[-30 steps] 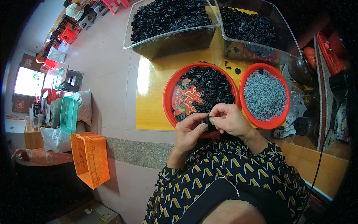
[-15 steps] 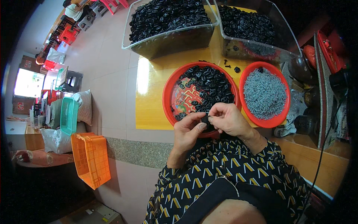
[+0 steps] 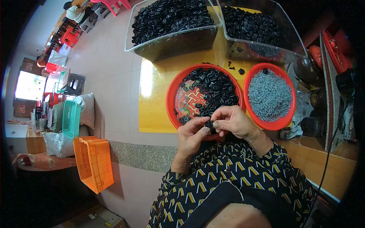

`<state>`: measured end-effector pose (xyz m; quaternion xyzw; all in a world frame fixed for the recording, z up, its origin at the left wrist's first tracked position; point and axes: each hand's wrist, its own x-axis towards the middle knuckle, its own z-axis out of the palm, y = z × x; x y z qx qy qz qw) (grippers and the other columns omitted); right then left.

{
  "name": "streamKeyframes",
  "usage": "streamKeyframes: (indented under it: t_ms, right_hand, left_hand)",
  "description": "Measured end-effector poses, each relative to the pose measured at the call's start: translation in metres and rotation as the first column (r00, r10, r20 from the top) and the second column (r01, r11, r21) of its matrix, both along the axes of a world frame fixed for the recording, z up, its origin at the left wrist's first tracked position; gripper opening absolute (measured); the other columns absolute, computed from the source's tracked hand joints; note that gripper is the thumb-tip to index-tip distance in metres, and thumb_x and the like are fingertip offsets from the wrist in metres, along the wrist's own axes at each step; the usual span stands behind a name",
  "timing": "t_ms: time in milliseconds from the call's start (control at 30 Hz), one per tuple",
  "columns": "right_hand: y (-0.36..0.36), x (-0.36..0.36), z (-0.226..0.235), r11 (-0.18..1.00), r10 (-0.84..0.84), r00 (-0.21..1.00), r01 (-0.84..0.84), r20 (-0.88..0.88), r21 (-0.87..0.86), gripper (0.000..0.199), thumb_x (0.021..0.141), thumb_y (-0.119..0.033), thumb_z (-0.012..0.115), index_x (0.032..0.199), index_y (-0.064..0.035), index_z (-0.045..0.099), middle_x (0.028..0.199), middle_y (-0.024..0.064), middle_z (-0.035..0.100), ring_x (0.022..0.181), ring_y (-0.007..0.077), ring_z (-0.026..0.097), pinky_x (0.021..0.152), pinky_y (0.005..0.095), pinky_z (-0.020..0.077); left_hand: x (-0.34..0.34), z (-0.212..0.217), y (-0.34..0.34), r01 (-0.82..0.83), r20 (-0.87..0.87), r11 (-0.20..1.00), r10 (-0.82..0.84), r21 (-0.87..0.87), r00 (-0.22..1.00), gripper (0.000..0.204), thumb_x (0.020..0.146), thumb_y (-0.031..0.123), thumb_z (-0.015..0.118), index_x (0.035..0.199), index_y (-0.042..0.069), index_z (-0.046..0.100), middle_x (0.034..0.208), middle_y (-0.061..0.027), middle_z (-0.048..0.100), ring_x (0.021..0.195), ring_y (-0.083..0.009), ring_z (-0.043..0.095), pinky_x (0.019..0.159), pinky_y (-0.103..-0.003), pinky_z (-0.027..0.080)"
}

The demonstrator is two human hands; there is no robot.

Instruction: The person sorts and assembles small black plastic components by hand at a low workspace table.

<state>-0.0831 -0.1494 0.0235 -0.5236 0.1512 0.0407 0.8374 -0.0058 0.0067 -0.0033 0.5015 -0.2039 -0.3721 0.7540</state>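
While the yellow table spreads out ahead of me, I take the red bowl of black parts as my landmark and work from there. Beyond that bowl stand two clear bins, both heaped with the same black pieces; just to its right, rims almost touching, sits one second red bowl of small grey metal bits. A few loose black pieces lie on the table between the bowls and the bins. Off to the landmark's left, down on the floor, are one orange crate and one green basket.

At the near rim of the landmark bowl my two hands meet. My left hand pinches one small black part between thumb and forefinger, closed tight on it, and my right hand has its fingertips curled in against the same piece (whether a grey bit is already between them I cannot tell, it is too small).

I judge this to be the fitting step, one piece being assembled at my fingertips. The next move, I'd say, calls for a firm, steady pinch and fine alignment, since the part is tiny.
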Motion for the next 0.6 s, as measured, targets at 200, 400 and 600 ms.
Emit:
streamKeyframes:
  t_ms: [200,400,600]
  right_hand:
    - [0.002,-0.001,-0.008,0.996,-0.006,1.0,0.007,-0.002,0.089,0.009,0.077,-0.004,0.059,0.082,-0.0007,0.054,0.069,0.0017,0.054,0.057,0.0064,0.054,0.05,0.0176,0.0466]
    - [0.001,0.002,-0.011,0.996,0.045,0.999,-0.044,-0.006,0.078,0.008,0.077,-0.005,0.06,0.08,-0.0007,0.053,0.067,0.0024,0.054,0.055,0.0074,0.054,0.049,0.0182,0.0469]
    - [0.001,0.005,-0.016,0.997,0.041,0.999,-0.041,0.001,0.073,0.008,0.076,-0.005,0.06,0.078,-0.0009,0.053,0.065,0.0027,0.054,0.053,0.0079,0.054,0.048,0.0188,0.0469]
  left_hand:
    - [0.001,0.001,-0.003,-0.024,0.17,0.999,0.018,0.036,0.985,0.025,0.075,-0.002,0.057,0.1,-0.004,0.056,0.088,-0.0075,0.058,0.078,-0.0118,0.054,0.07,-0.023,0.043]
    - [0.006,-0.003,0.002,-0.014,0.255,0.997,-0.006,0.076,0.967,0.026,0.071,-0.004,0.058,0.097,-0.004,0.057,0.085,-0.0081,0.058,0.076,-0.0133,0.054,0.068,-0.023,0.042]
    - [0.009,-0.001,-0.004,-0.018,0.368,0.998,-0.007,0.063,0.93,0.025,0.071,-0.005,0.057,0.096,-0.004,0.058,0.084,-0.0089,0.059,0.077,-0.0139,0.054,0.07,-0.024,0.043]
